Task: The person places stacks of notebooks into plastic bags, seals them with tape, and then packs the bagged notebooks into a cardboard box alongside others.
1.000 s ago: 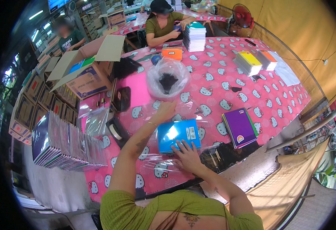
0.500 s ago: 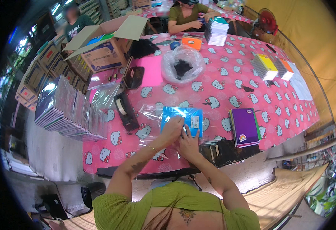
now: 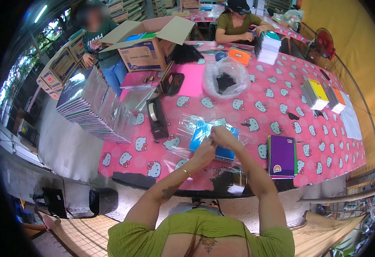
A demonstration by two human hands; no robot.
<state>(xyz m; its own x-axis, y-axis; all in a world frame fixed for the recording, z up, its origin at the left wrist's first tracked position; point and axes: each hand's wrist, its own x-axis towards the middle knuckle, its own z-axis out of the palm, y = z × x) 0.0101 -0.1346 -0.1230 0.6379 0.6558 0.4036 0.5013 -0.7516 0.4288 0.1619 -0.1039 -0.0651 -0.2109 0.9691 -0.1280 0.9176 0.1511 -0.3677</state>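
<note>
A blue notebook (image 3: 200, 131) lies on the pink patterned table in front of me, with clear plastic film (image 3: 183, 136) spread under and around it. Over its middle, my left hand (image 3: 204, 152) reaches in from the near side, fingers closed. My right hand (image 3: 224, 138) is bent across the notebook from the right, its closed fingers meeting the left fingertips. Whatever is pinched between the two hands is too small or hidden to make out. The notebook's near edge shows below my hands.
A black tape dispenser (image 3: 157, 118) stands left, near a stack of wrapped notebooks (image 3: 94, 107). Purple notebooks (image 3: 281, 156) lie right. Beyond are a plastic bag (image 3: 226, 78), an open carton (image 3: 142, 55) and notebook stacks (image 3: 315, 94). Two people (image 3: 104, 47) (image 3: 239, 23) are across the table.
My right hand has risen from the notebook's near edge to its middle, against my left fingertips. The view has shifted, and the person at the far left shows more fully.
</note>
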